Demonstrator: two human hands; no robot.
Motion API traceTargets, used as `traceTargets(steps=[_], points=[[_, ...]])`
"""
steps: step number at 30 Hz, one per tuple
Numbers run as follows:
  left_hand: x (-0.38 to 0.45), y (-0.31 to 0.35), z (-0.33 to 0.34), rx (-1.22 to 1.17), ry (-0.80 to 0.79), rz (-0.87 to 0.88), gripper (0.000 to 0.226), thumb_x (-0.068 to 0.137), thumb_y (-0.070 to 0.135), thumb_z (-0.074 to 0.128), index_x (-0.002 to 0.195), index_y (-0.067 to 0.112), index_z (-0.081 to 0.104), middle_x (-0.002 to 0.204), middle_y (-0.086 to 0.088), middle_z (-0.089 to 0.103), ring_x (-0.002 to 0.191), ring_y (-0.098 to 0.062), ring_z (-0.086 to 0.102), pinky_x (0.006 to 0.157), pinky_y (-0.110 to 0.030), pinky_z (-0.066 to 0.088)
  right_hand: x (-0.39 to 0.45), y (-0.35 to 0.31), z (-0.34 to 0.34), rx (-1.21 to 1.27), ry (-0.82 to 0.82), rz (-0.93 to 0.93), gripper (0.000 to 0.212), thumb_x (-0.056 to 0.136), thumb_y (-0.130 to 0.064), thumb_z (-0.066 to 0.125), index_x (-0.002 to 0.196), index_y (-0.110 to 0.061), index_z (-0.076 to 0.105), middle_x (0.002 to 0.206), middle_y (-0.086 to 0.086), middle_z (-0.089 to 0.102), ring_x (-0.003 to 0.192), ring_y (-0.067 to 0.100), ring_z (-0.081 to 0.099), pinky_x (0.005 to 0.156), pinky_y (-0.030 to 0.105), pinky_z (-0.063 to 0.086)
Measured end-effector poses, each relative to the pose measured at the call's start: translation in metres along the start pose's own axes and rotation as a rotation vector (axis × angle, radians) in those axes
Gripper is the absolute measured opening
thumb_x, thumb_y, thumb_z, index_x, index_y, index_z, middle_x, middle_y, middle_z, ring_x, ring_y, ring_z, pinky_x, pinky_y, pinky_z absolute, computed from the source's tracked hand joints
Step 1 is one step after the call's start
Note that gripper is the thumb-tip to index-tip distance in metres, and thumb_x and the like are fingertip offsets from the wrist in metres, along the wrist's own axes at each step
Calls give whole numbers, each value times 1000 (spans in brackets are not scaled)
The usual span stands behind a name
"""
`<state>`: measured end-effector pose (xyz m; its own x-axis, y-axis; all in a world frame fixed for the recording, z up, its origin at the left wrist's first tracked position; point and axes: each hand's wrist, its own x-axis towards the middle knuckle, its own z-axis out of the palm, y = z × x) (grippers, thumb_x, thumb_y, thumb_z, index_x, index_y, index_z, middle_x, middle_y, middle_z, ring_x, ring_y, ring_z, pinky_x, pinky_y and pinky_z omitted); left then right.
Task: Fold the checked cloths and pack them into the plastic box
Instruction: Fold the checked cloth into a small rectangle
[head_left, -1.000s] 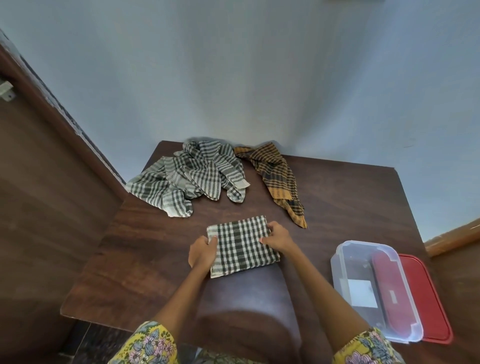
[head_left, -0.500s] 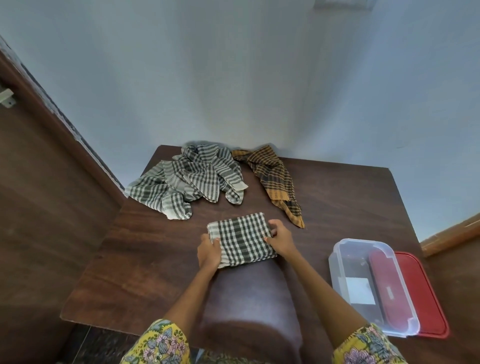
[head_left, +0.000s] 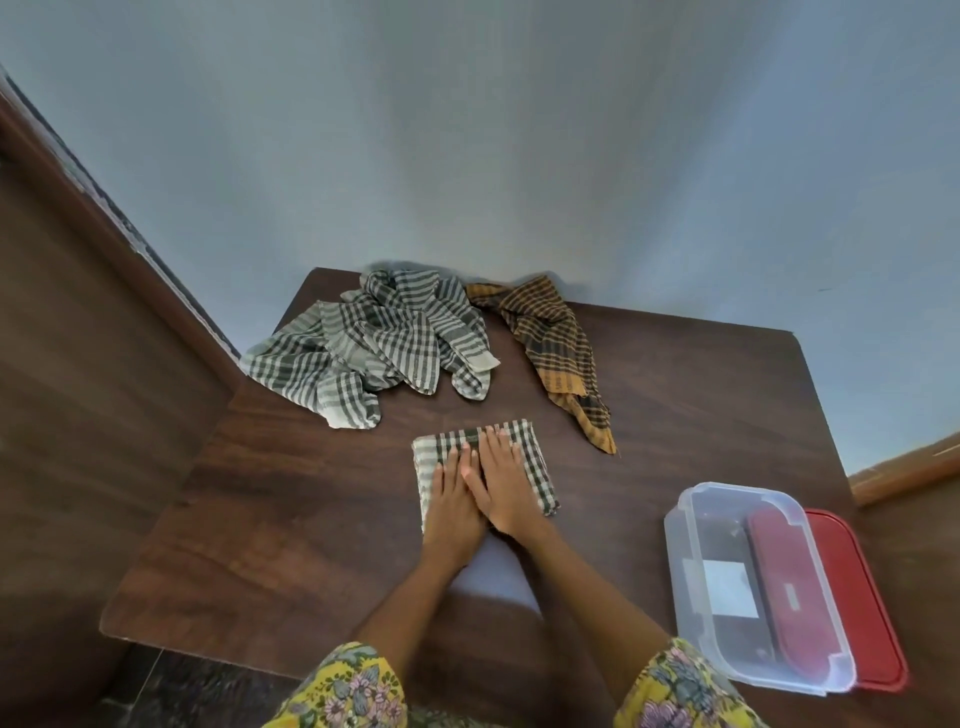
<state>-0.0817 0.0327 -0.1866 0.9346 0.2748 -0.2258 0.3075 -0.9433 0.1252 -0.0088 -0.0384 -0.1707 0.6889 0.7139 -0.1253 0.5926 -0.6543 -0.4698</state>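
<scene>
A folded green-and-white checked cloth (head_left: 535, 470) lies flat in the middle of the dark wooden table (head_left: 291, 519). My left hand (head_left: 453, 501) and my right hand (head_left: 506, 486) press on top of it side by side, fingers straight. At the back of the table lie a crumpled heap of green-and-white checked cloths (head_left: 374, 348) and an orange-and-black checked cloth (head_left: 553, 345). The clear plastic box (head_left: 698, 525) stands at the front right, with no cloth in it.
The box rests partly on a red lid (head_left: 862, 597) at the table's right edge. A blue-grey wall (head_left: 519, 156) runs behind the table and a brown wooden panel (head_left: 93, 364) flanks its left side.
Both hands left the cloth's side edges and came onto its top, now pressing flat. The cloth looks folded narrower than a second ago. The camera view shifted slightly.
</scene>
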Motion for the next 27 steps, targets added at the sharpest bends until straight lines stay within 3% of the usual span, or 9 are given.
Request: traceTargets(steps=[4, 8, 11, 14, 16, 19, 21, 23, 27], points=[[5, -17, 1, -22, 37, -60, 59, 101, 32, 19, 150, 7, -2, 160, -9, -5, 148, -24, -9, 120, -39, -7, -5, 27, 11, -206, -42, -6, 62, 100, -42, 21, 149, -10, -1, 159, 8, -5, 146, 20, -12, 116, 36, -14], [14, -31, -18, -22, 4, -187, 59, 100, 30, 23, 150, 6, 3, 160, -9, 0, 148, -22, -4, 118, -50, -3, -8, 51, -2, -262, -12, 200, 72, 97, -52, 21, 148, -8, -4, 158, 12, -7, 145, 29, -14, 113, 53, -14], [25, -41, -36, -52, 63, -240, 57, 99, 26, 30, 149, 6, 12, 155, -9, 23, 146, -22, 17, 117, -53, 5, -13, 65, -18, -180, 154, 311, 75, 93, -53, 38, 148, -7, 15, 155, 16, 18, 145, 31, 9, 115, 55, 0], [34, -41, -52, -90, 115, -256, 43, 98, 38, 36, 133, 14, 43, 130, -4, 56, 126, -23, 46, 111, -46, 23, -13, 62, -30, 118, 293, 347, 64, 85, -44, 58, 138, -15, 39, 130, 6, 53, 125, 25, 44, 105, 45, 28], [39, -36, -58, -34, 54, -291, 45, 97, 48, 31, 108, 14, 59, 109, -5, 68, 106, -25, 59, 99, -42, 32, -9, 55, -31, 203, 185, 385, 65, 81, -44, 63, 135, -17, 40, 122, 2, 56, 119, 23, 48, 102, 45, 31], [40, -31, -58, -117, -31, -337, 56, 94, 55, 33, 95, 10, 66, 101, -6, 69, 97, -25, 63, 94, -41, 39, 5, 51, -37, 189, -43, 384, 49, 79, -37, 68, 120, -16, 53, 118, 4, 58, 118, 24, 51, 101, 44, 36], [41, -34, -55, -309, -40, -243, 45, 89, 53, 50, 98, 11, 65, 104, -4, 66, 100, -21, 61, 90, -36, 44, 10, 51, -45, 256, -108, 319, 22, 77, -27, 72, 88, -18, 55, 94, 3, 58, 100, 23, 57, 91, 42, 43], [42, -34, -59, -609, -174, -153, 44, 82, 42, 67, 112, 11, 60, 110, 1, 60, 103, -15, 57, 87, -28, 45, 13, 52, -54, 374, -157, 239, 25, 75, -18, 73, 73, -21, 48, 84, 1, 54, 84, 18, 54, 83, 42, 46], [46, -27, -71, -942, -383, -104, 45, 82, 11, 70, 124, 4, 56, 108, 0, 63, 88, -7, 60, 71, -8, 48, 13, 49, -73, 663, -329, 154, 22, 78, -14, 72, 79, -21, 52, 86, -3, 57, 81, 11, 54, 78, 29, 46]])
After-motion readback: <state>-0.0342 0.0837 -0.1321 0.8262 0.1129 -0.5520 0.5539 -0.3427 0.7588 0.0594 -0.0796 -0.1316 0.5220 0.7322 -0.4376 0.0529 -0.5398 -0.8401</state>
